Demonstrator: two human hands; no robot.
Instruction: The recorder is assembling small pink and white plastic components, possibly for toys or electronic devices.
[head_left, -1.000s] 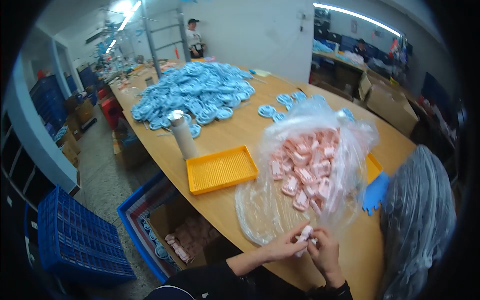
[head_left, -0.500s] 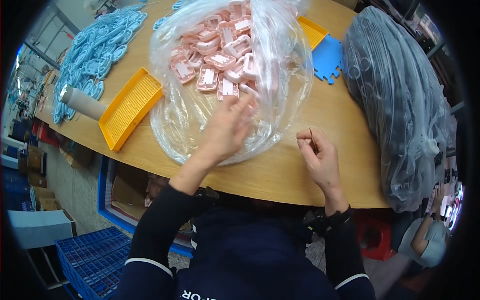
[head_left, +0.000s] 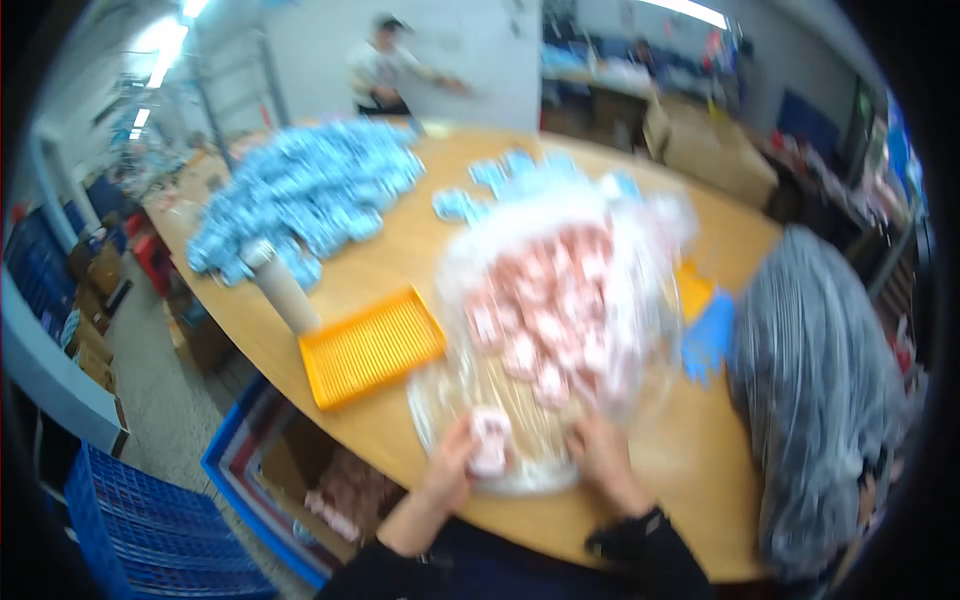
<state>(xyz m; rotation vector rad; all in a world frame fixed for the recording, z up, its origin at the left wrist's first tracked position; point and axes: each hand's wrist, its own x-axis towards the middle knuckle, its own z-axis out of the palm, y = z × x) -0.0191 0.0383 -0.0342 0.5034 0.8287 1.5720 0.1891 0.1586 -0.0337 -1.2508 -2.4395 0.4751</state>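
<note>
A pale pink plastic casing (head_left: 490,441) is held by its left side in my left hand (head_left: 452,465), above the near edge of a clear plastic bag (head_left: 432,392). More pink casings (head_left: 545,310) lie heaped in the bag's open mouth, just beyond my hands. My right hand (head_left: 603,462) is over the bag's near right edge with its fingers curled in. Blur hides what those fingers hold, if anything.
Left of the bag are a yellow perforated tray (head_left: 375,348), a grey cylinder (head_left: 285,290) and a heap of light-blue pieces (head_left: 310,195). At right stand a blue foam mat piece (head_left: 710,338) and a dark plastic-wrapped bundle (head_left: 815,400). A person (head_left: 385,70) is beyond the table.
My left hand has drawn back from the heap with a pink casing in it. The view has tilted up and swung, bringing the far room into sight and blurring the picture.
</note>
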